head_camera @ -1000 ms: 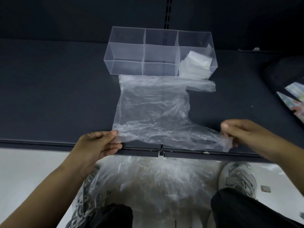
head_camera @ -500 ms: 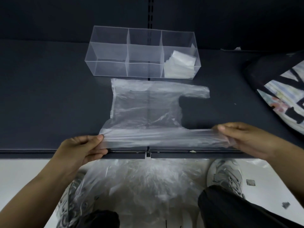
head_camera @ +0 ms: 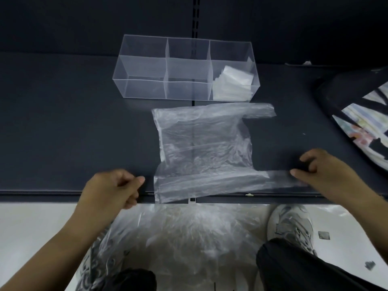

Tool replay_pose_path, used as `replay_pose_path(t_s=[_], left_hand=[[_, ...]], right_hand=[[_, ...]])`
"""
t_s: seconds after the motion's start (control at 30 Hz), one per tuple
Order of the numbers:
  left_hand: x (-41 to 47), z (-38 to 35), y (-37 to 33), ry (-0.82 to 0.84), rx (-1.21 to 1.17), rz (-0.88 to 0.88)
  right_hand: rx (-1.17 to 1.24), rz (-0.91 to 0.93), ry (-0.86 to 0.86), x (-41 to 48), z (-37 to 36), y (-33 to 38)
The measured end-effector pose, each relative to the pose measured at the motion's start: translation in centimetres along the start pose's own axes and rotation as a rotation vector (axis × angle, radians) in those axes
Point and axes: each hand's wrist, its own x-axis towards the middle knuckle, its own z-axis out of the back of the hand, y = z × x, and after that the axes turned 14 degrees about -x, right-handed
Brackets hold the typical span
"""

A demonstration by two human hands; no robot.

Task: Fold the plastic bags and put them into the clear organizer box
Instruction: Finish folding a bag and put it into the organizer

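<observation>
Clear film everywhere here, so let's take stock. The plastic bag (head_camera: 203,148) lies spread flat on the dark shelf (head_camera: 73,133), just near of the clear organizer box (head_camera: 147,89). Its near edge is turned over into a narrow band along the shelf lip, and both handles point right. The left hand (head_camera: 111,190) sits just beside the bag's near-left corner, fingers curled with a sliver of shelf between fingertip and film, so it is gripping nothing. The right hand (head_camera: 327,173) is on the end of the near handle strip. A fingertip lies on the film, but whether it actually pinches the strip I cannot tell. As for the score, a small stack of folded bags (head_camera: 233,85) sits in the box's right compartment, while the middle and left compartments look bare. This bag looks to be only one fold in, with plenty of width left to narrow and then the lengthwise folding to come. Down on the floor, between the shoes, waits a loose heap of bags (head_camera: 189,238). By my reckoning the job is early, with far more left than done.
</observation>
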Motion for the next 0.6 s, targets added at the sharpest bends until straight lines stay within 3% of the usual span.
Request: replay_pose_path(t_s=[0.07,0.13,0.2,0.27,0.33,0.47,0.6], left_hand=[[-0.1,-0.8,-1.7,-0.14,0.215,-0.33],[0.1,-2.6,-3.0,-0.147,0.26,-0.615],[1.2,-4.9,-3.6,-0.055,0.313,-0.73],[2.7,-6.5,-4.0,0.084,0.405,-0.73],[4.7,-6.9,-3.5,0.169,0.588,-0.671],[8.6,-5.2,-2.1,0.104,0.836,-0.603],[10.4,-3.1,-1.4,0.077,0.916,-0.598]], right_hand=[[-0.063,0.093,-0.28,-0.7,1.0,2.3],[0.039,0.327,-0.484,-1.8,1.4,6.5],[0.14,0.584,-0.371,-3.1,1.0,11.6],[0.177,0.816,-0.176,-3.9,-0.8,16.1],[0.084,0.922,-0.132,-3.5,-3.3,18.7],[-0.243,0.733,-0.189,-0.2,-5.9,16.8],[-0.287,0.488,-0.256,1.0,-5.7,10.2]])
